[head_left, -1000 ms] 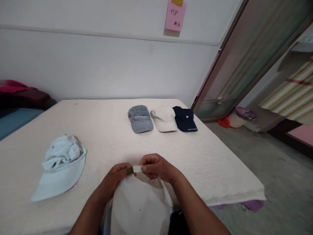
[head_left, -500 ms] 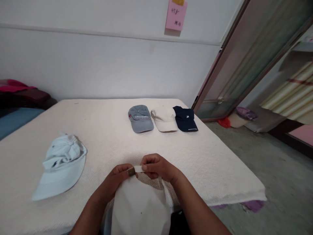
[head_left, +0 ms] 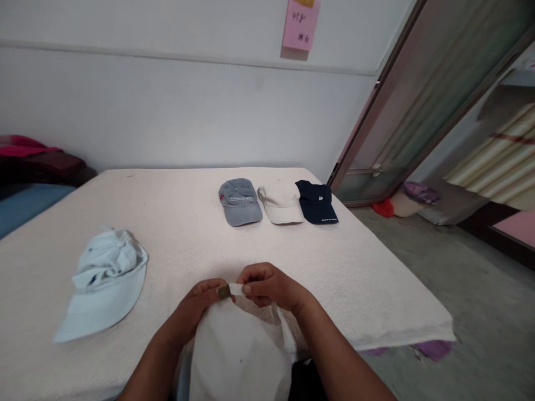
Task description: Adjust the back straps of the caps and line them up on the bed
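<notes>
A white baseball cap is close to me at the bottom of the view, its back strap towards the far side. My left hand is closed on the cap's edge beside the brass-coloured buckle. Between thumb and fingers, my right hand pinches the white strap that comes out of the buckle. To the left a pale blue cap lies on the bed, its brim pointing towards me and its crown crumpled.
On the white bedcover, a grey cap, a cream cap and a navy cap lie in a row. A pale wall with a pink note stands behind. The concrete floor is right.
Almost nothing differs. My right hand's fingertips have shifted very slightly left along the strap; both hands still grip the white cap.
</notes>
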Demonstrator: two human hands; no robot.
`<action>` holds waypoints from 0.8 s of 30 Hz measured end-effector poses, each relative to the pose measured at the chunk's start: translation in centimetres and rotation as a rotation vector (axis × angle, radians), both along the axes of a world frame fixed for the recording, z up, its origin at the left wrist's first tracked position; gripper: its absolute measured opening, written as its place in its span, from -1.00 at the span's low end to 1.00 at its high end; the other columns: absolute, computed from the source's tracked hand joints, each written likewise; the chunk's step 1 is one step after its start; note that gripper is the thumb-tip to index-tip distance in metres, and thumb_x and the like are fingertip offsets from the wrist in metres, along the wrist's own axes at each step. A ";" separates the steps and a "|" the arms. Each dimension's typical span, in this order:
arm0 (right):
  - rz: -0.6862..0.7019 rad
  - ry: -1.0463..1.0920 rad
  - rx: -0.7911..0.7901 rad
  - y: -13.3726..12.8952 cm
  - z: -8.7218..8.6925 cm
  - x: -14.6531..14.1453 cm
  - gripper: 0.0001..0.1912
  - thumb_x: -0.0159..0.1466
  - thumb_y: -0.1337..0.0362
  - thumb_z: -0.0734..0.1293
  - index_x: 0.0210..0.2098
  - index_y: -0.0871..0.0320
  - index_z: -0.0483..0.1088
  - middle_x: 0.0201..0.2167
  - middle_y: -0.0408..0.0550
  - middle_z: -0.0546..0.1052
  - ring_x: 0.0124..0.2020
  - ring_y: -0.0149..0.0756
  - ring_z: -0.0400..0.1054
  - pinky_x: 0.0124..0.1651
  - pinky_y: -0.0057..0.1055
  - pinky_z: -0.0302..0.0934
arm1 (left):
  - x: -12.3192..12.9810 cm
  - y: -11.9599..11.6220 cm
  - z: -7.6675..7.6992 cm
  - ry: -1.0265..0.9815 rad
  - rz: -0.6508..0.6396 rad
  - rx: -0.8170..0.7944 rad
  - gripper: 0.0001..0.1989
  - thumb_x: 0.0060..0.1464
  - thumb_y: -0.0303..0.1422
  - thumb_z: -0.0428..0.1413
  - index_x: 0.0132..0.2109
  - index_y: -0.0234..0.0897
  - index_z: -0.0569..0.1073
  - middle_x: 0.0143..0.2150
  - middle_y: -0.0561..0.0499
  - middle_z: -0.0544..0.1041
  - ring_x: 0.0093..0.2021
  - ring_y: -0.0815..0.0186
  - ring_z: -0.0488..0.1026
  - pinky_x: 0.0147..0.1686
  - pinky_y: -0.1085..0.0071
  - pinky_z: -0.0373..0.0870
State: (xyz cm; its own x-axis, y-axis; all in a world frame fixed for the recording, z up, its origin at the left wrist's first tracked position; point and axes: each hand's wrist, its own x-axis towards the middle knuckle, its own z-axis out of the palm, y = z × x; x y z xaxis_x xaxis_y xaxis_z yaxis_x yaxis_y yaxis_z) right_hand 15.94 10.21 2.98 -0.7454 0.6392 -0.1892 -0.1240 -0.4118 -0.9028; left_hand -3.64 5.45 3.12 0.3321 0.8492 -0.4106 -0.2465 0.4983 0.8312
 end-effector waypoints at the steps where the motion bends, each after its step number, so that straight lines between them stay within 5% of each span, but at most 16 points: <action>1: 0.000 0.001 0.002 0.0 -0.1 0.0 -0.87 0.07 0.36 0.37 -0.35 0.25 0.41 -0.69 -0.28 0.26 -0.71 -0.60 0.02 -0.67 -0.58 -0.18 | 0.0 0.0 0.0 -0.002 0.003 0.000 -0.80 -0.03 -0.28 0.18 -0.43 -0.38 0.48 -0.65 0.06 0.39 -0.67 0.48 0.20 -0.62 0.54 0.04; 24: 0.043 0.019 -0.006 0.0 -0.3 0.1 -0.86 0.11 0.33 0.36 -0.33 0.25 0.39 -0.70 -0.27 0.28 -0.72 -0.59 0.03 -0.66 -0.57 -0.16 | 0.1 0.1 -0.6 -0.008 -0.011 0.000 -0.79 -0.06 -0.27 0.21 -0.45 -0.36 0.47 -0.64 0.08 0.39 -0.65 0.50 0.20 -0.61 0.55 0.03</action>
